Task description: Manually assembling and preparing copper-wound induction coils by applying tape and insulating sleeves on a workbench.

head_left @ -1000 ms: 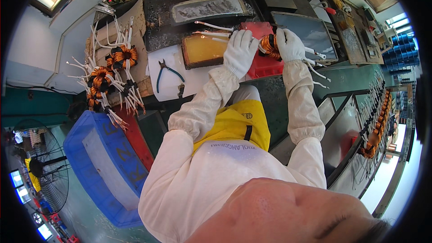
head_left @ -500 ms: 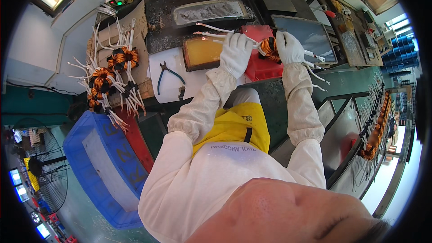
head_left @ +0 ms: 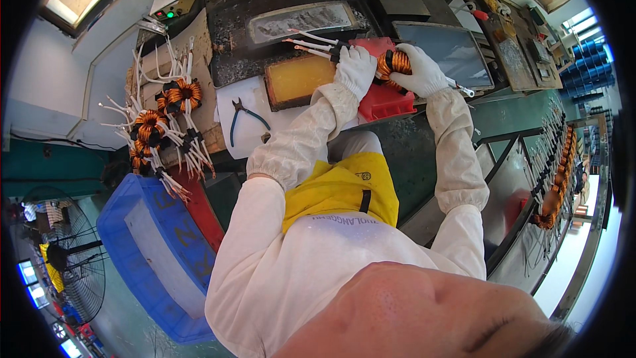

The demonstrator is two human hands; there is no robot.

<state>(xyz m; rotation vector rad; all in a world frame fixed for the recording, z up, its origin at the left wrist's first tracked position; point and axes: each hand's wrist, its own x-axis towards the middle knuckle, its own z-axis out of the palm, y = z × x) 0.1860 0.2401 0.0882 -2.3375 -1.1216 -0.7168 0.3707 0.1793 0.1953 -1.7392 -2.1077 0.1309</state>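
Note:
In front of me, over a red plastic bin, is a copper-wound toroidal coil with white-sleeved leads. My left hand, in a white glove, is closed round the leads on the coil's left side. Their bare ends stick out leftward past a black band. My right hand, also gloved, grips the coil's right side, its thumb along the near face and its fingers over the far side. One white lead with a metal lug shows beyond the right hand.
Left of the hands lie a yellow block in a dark tray and cutting pliers on white paper. Behind is a solder pot. More coils are piled at left, above a blue crate; a coil rack stands at right.
My right hand has turned and shifted its hold on the coil, its thumb now spread along the near side. My left hand has moved slightly right with the leads.

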